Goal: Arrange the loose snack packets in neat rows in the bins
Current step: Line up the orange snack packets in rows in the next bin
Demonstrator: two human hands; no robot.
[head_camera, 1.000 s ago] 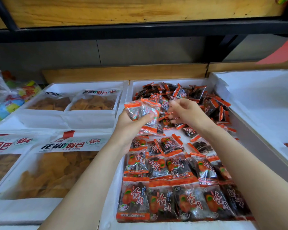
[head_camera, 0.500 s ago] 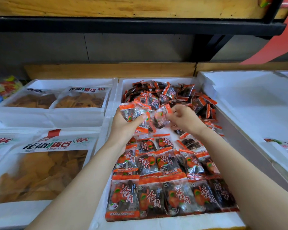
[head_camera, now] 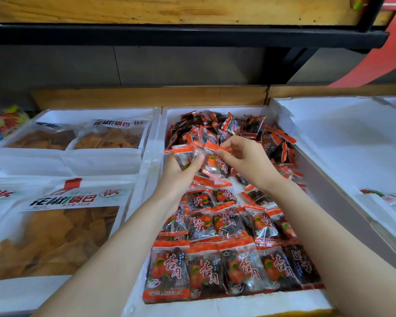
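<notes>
Head view is showing a white foam bin (head_camera: 226,308) filling the centre of the frame. At the left it is flanked by bins holding large bags of crisps (head_camera: 62,227), and at the right by another white bin (head_camera: 341,138). In the lower centre, neat rows (head_camera: 226,266) of orange-and-dark snack packets are lying face up and overlapping like tiles, covering roughly the near half of the middle bin. Behind them, in the upper centre, a loose pile (head_camera: 240,131) is sitting heaped against the far wall, with packets tilting every way. Between pile and rows, stray packets (head_camera: 256,197) are lying scattered.

Above that gap the left hand (head_camera: 178,177) is gripping a small bunch of packets (head_camera: 184,155), its fingers and thumb curling round them. Just beside it the right hand (head_camera: 247,159) is pinching one packet (head_camera: 215,165) by its orange top seal. Its fingers are closing together on the seal, and the packet is hanging next to the bunch.

Judging by this, the job is looking about half done. The near rows are looking finished, while the far pile is waiting to be gathered, squared up and laid down row by row.
</notes>
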